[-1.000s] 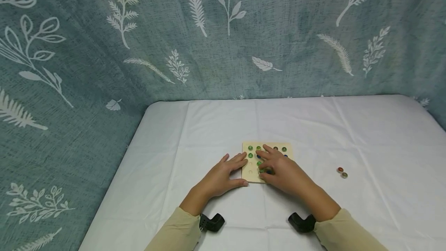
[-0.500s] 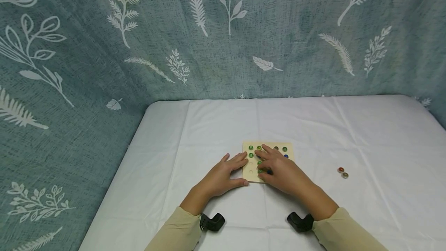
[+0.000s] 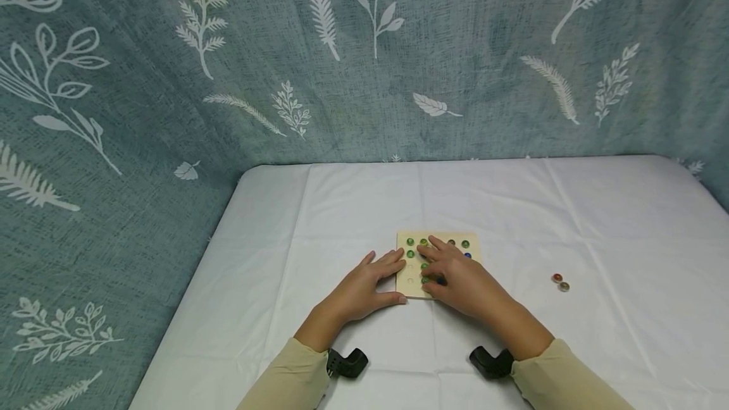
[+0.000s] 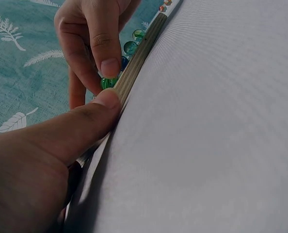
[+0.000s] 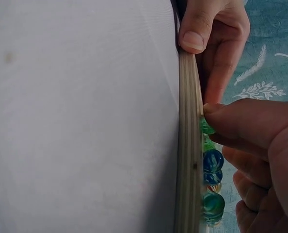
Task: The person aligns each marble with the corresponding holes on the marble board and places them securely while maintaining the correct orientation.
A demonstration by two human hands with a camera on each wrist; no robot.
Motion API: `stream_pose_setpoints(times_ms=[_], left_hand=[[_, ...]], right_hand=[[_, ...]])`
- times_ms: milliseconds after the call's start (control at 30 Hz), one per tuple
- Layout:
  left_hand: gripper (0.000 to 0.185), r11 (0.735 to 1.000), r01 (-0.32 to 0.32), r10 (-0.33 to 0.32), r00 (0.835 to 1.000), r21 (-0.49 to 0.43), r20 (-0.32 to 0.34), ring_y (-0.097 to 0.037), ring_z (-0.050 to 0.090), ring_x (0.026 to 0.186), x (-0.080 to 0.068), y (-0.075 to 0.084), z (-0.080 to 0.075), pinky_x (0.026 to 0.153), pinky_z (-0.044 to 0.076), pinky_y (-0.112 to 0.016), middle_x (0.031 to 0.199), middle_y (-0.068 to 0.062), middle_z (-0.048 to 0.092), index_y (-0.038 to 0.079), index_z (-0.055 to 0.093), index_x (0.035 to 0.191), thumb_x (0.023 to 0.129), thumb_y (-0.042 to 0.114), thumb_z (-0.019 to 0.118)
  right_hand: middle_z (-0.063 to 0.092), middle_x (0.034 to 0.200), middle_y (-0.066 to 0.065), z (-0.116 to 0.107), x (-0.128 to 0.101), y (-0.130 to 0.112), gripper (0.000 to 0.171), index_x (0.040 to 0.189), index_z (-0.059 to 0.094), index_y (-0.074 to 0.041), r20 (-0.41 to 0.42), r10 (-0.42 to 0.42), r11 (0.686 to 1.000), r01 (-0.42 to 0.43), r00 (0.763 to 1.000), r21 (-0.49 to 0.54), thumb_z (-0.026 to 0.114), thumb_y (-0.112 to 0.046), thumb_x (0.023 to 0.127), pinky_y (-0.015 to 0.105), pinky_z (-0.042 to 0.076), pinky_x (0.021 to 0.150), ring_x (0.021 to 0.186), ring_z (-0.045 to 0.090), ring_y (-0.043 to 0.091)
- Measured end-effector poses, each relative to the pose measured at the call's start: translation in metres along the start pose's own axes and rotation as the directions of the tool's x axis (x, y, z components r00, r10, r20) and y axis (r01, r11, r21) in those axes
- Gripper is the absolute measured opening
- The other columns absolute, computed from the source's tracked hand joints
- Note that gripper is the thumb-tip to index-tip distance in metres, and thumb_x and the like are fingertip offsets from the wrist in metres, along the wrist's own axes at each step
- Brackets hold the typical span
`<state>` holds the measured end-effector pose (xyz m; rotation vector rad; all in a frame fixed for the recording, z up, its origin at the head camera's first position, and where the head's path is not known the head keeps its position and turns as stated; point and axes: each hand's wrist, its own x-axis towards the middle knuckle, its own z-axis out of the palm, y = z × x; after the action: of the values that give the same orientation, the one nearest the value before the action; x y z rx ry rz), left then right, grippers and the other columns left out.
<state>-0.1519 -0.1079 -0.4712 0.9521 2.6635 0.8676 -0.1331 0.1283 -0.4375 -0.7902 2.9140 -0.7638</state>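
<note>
While both hands work at one spot: the wooden board [image 3: 438, 264] lies flat on the white-covered counter [image 3: 353, 207], near its front middle.
Left hand: the left hand [image 3: 364, 286] rests at the board's left edge, fingers straight across the rim and thumb [image 4: 103, 104] pressed against the near edge; its grip is relaxed and flat, bracing the board, curled round nothing.
Right hand: the right hand [image 3: 458, 277] lies over the board's middle, fingers bent down onto the marbles.
Right grip: thumb and fingertip meet on a green marble [image 5: 205, 127] at the near rows, a pinching grip.
Board contents: green marbles [image 3: 410, 247] sit in the left holes, a blue marble [image 3: 467, 255] at the right side.
Off the board: two loose marbles [image 3: 560, 281] lie well apart to the right on the cloth.
Backdrop: a teal leaf-print cloth [image 3: 171, 68] hangs behind.
</note>
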Motion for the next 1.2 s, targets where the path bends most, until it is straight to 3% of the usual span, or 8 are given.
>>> stream_pose_setpoints(times_ms=[267,500,667,733,900,933,967,1200], left_hand=[[0.074,1.0,0.009,-0.009,1.0,-0.014,-0.007,-0.007,0.026,0.148,0.001,0.003,0.001,0.128,0.01,-0.036,0.16,0.01,0.03,0.016,0.047,0.148,0.085,0.046,0.072],[0.075,0.999,0.02,-0.02,1.0,-0.03,-0.01,-0.006,0.026,0.147,0.0,0.003,0.001,0.128,0.009,-0.034,0.16,0.011,0.029,0.016,0.046,0.148,0.084,0.043,0.075],[0.075,0.999,0.022,-0.022,1.0,-0.033,-0.013,-0.006,0.026,0.148,0.0,0.004,0.001,0.128,0.009,-0.034,0.159,0.011,0.029,0.015,0.047,0.148,0.084,0.043,0.075],[0.075,0.999,0.02,-0.02,1.0,-0.028,-0.013,-0.007,0.026,0.148,0.0,0.003,0.001,0.128,0.009,-0.034,0.159,0.011,0.029,0.015,0.046,0.148,0.085,0.044,0.074],[0.075,1.0,0.018,-0.019,1.0,-0.023,-0.009,-0.007,0.026,0.148,0.0,0.003,0.001,0.128,0.009,-0.034,0.16,0.01,0.029,0.016,0.046,0.149,0.085,0.044,0.074],[0.075,0.999,0.02,-0.021,1.0,-0.027,-0.008,-0.007,0.026,0.148,0.0,0.003,0.001,0.128,0.008,-0.034,0.16,0.011,0.029,0.016,0.046,0.149,0.085,0.044,0.074],[0.075,0.999,0.02,-0.021,1.0,-0.028,-0.008,-0.007,0.026,0.148,0.0,0.003,0.001,0.128,0.008,-0.034,0.16,0.01,0.029,0.016,0.046,0.149,0.085,0.044,0.074],[0.075,0.999,0.02,-0.02,1.0,-0.034,-0.011,-0.007,0.026,0.148,0.0,0.004,0.002,0.128,0.009,-0.034,0.159,0.01,0.03,0.016,0.046,0.148,0.085,0.044,0.074]], right_hand=[[0.049,0.149,0.007,-0.021,-0.011,0.016,0.022,0.107,0.077,-0.009,-0.066,0.114,0.981,-0.102,0.991,0.167,0.075,-0.019,0.087,0.064,0.034,0.113,0.147,0.03,0.035],[0.045,0.152,0.006,-0.053,-0.04,0.051,0.033,0.114,0.074,-0.006,-0.12,0.286,0.927,-0.243,0.951,0.284,0.074,-0.029,0.089,0.067,0.036,0.109,0.148,0.028,0.033],[0.044,0.153,0.007,-0.07,-0.066,0.076,0.045,0.117,0.071,-0.004,-0.151,0.425,0.879,-0.366,0.893,0.306,0.071,-0.041,0.09,0.067,0.036,0.106,0.148,0.027,0.033],[0.042,0.153,0.008,-0.074,-0.076,0.086,0.051,0.119,0.07,-0.004,-0.148,0.488,0.851,-0.431,0.86,0.301,0.068,-0.047,0.091,0.059,0.045,0.102,0.147,0.027,0.035],[0.034,0.156,0.01,-0.08,-0.097,0.108,0.062,0.121,0.068,-0.004,-0.083,0.649,0.73,-0.587,0.756,0.349,0.064,-0.057,0.089,0.059,0.037,0.109,0.148,0.021,0.039],[0.033,0.157,0.011,-0.08,-0.1,0.111,0.064,0.121,0.068,-0.002,-0.073,0.664,0.715,-0.603,0.744,0.354,0.064,-0.058,0.089,0.065,0.03,0.111,0.148,0.02,0.041],[0.031,0.157,0.012,-0.08,-0.102,0.114,0.065,0.121,0.067,-0.001,-0.059,0.677,0.7,-0.617,0.734,0.36,0.063,-0.058,0.089,0.069,0.023,0.113,0.148,0.018,0.042],[0.031,0.156,0.021,-0.079,-0.112,0.123,0.068,0.12,0.066,0.003,-0.017,0.692,0.687,-0.652,0.721,0.322,0.066,-0.057,0.088,0.073,0.021,0.111,0.145,0.016,0.05]])
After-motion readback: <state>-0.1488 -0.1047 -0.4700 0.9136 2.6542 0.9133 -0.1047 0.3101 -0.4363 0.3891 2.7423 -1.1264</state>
